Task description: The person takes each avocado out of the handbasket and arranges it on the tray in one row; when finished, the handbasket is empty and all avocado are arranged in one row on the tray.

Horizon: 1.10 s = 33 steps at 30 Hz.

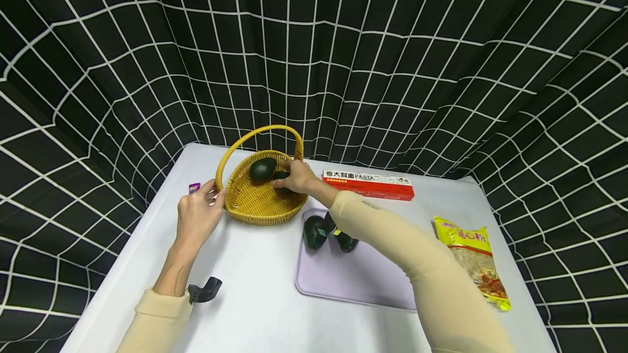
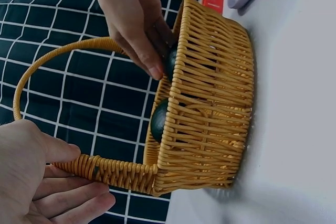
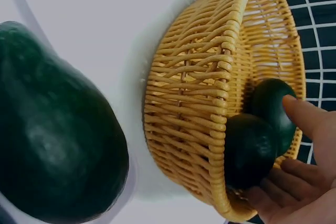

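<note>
A yellow wicker basket [image 1: 260,217] with a tall arched handle stands on the table at centre left. The left hand [image 1: 200,212] holds the lower left end of the handle, thumb on one side and fingers behind it in the left wrist view. Inside the basket lie two dark green avocados, one [image 1: 263,170] toward the back and another [image 3: 249,150] on the right side. The right hand [image 1: 298,177] reaches over the right rim. Its fingertips are at the nearer avocado, and its extended thumb overlaps the other one in the right wrist view.
A pale purple tray [image 1: 353,287] holds more avocados [image 1: 315,233] under the right forearm. Behind it lies a red and white pasta box [image 1: 368,184]. A yellow food bag [image 1: 473,260] is at the right, a small purple packet [image 1: 194,188] at the left. Black gridded curtains [image 1: 314,70] surround the table.
</note>
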Motion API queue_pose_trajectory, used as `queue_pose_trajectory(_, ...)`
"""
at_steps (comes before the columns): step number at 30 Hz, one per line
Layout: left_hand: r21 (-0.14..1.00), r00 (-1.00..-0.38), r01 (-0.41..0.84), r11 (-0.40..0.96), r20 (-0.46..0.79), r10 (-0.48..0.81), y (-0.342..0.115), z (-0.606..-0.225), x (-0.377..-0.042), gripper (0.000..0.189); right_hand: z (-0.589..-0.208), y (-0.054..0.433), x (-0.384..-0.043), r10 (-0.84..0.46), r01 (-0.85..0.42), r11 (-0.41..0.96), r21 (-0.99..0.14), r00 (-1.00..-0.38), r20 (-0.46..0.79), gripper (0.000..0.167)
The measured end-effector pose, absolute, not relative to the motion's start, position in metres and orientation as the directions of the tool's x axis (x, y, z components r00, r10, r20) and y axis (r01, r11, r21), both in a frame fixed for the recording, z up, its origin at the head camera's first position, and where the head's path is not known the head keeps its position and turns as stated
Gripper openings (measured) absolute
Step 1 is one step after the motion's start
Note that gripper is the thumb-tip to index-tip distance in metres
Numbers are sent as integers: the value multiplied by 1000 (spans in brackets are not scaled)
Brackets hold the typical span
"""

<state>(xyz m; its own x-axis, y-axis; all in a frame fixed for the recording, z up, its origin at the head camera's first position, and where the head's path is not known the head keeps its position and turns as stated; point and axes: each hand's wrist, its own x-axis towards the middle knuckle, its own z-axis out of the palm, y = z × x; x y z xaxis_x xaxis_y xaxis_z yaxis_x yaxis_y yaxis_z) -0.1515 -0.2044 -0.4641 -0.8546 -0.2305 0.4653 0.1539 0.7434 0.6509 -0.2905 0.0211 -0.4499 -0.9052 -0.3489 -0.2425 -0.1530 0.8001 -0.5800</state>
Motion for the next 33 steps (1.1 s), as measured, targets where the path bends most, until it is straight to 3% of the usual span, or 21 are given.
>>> queue_pose_trajectory(13,651,-855,153,743,465,-231,-204,-464,-152,33,-454,15,-288,-307,-113,830,-546,-911,-277,57)
queue_pose_trajectory(22,649,-852,165,743,473,-223,-204,-464,-150,33,-458,11,-283,-312,-119,822,-557,-912,-266,67)
queue_pose_trajectory(33,650,-852,167,742,474,-224,-205,-464,-151,33,-459,10,-285,-328,-144,814,-563,-913,-241,62)
